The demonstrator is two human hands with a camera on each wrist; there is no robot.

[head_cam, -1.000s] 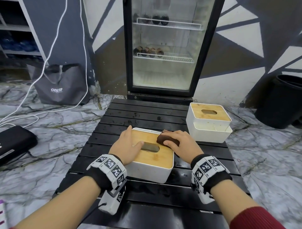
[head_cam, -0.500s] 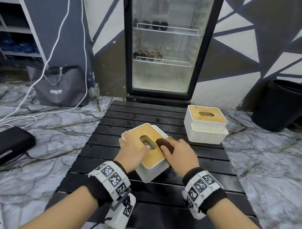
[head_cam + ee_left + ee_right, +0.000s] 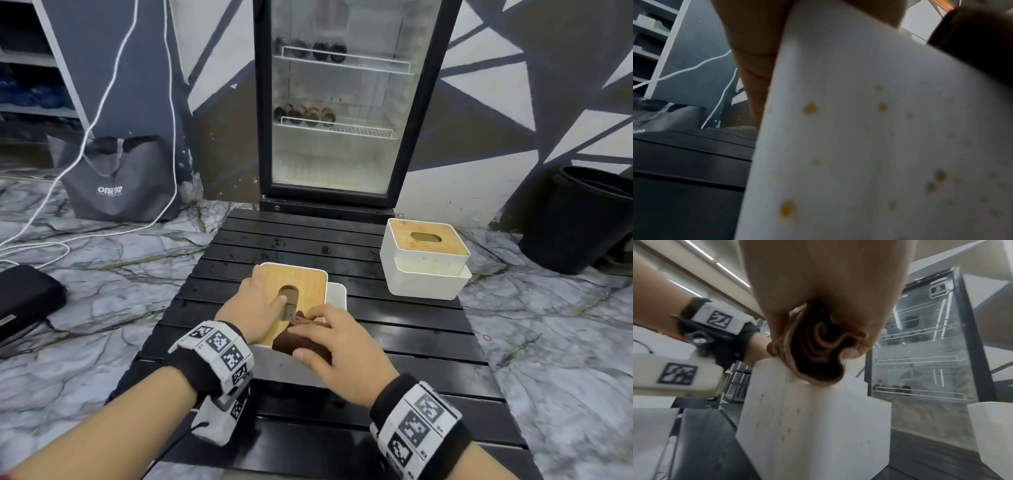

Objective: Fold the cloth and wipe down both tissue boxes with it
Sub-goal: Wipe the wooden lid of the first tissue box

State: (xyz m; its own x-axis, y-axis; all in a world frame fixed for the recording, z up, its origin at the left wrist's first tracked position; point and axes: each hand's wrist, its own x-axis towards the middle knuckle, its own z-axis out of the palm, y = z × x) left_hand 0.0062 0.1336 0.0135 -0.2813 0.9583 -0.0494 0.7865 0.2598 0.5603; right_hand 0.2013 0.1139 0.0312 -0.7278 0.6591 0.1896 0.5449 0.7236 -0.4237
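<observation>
From the head view, my left hand lies flat on the wooden lid of the near box on the black worktop, fingers straight, gripping nothing. My right hand holds its grip clamped on the folded brown cloth at the box's near edge. The second box stands apart, far right.

Left wrist: speckled white box wall.

Right wrist: cloth bunched in my fingers, touching the box's top corner.
</observation>
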